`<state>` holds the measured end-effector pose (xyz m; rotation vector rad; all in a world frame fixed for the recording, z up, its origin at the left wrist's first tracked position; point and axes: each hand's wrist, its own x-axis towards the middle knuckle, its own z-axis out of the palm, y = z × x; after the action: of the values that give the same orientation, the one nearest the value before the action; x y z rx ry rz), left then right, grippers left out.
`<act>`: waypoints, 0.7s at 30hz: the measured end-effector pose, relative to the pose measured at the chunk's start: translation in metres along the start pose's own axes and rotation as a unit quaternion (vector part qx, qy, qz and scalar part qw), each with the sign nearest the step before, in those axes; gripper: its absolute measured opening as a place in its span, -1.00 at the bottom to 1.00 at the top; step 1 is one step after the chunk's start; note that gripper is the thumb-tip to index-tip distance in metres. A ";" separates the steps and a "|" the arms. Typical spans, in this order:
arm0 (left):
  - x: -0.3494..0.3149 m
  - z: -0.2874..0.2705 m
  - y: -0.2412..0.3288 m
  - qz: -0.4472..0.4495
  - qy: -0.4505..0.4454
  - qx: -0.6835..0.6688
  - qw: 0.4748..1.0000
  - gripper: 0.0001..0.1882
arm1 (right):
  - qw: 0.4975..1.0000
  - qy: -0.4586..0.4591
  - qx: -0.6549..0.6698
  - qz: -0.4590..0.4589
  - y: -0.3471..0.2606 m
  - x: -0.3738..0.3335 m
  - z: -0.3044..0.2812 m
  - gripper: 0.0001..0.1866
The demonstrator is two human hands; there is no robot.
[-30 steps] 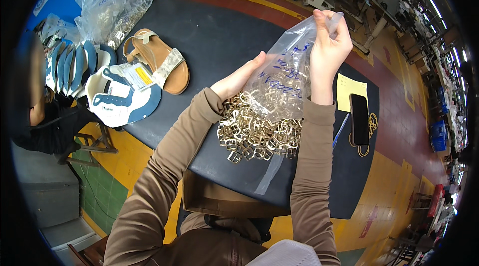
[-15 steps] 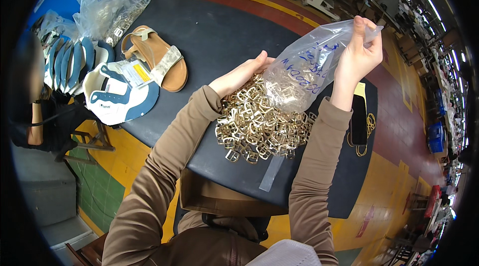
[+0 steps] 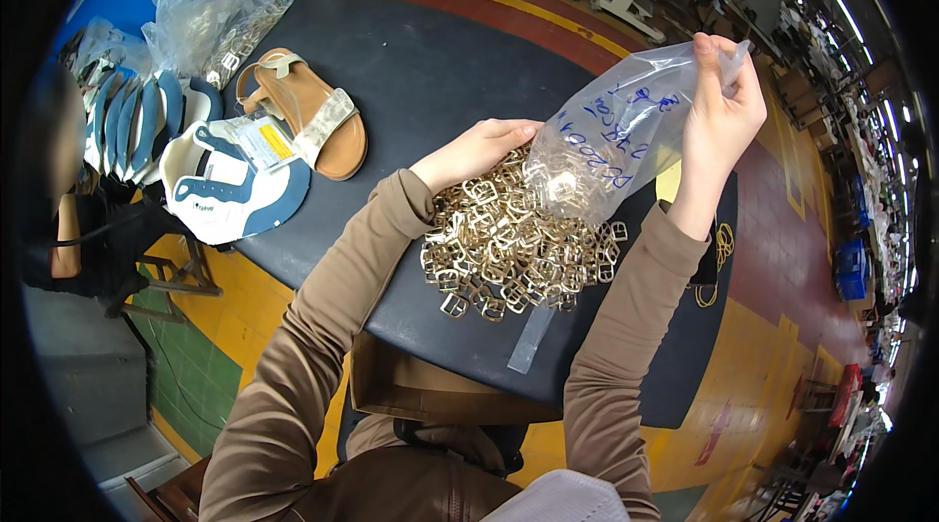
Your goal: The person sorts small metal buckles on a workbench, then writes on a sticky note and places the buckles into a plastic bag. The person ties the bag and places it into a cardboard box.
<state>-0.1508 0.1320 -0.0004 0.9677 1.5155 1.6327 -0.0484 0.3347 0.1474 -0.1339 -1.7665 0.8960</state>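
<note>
A heap of gold-coloured metal buckles (image 3: 509, 248) lies on the dark table. Over its far right side hangs a clear plastic bag (image 3: 611, 126) with blue handwriting, some buckles showing through its lower part. High on the right, my right hand (image 3: 726, 101) grips the bag's upper end, fingers closed on the plastic. Against the heap's far left side rests my left hand (image 3: 477, 152), its fingers stretched toward the bag and partly hidden by the buckles.
On the table's left are a tan sandal (image 3: 311, 116), blue-and-white shoe pieces (image 3: 240, 189) and another clear bag of buckles (image 3: 210, 8). A phone (image 3: 704, 263) and yellow cord (image 3: 724, 246) lie right. An open cardboard box (image 3: 430, 390) sits under the near edge. Someone sits far left.
My right hand has moved slightly right and down, drawing the bag rightward. My left thumb has lowered toward the fingers. More buckles show at the heap's right side.
</note>
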 end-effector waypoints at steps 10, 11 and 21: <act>0.003 -0.001 -0.007 -0.006 0.019 0.012 1.000 -0.51 | 0.997 -0.014 -0.069 -0.012 -0.011 0.003 -0.011 -0.77; 0.004 -0.002 -0.010 -0.003 0.020 0.013 1.000 -0.51 | 0.997 -0.012 -0.071 -0.017 -0.012 0.004 -0.014 -0.77; 0.003 -0.004 -0.005 0.055 0.063 0.195 0.977 -0.58 | 0.995 0.020 -0.074 -0.069 -0.033 0.006 -0.034 -0.82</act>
<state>-0.1564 0.1333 -0.0055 1.1912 1.9488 1.5239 -0.0103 0.3311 0.1766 -0.1231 -1.7803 0.6594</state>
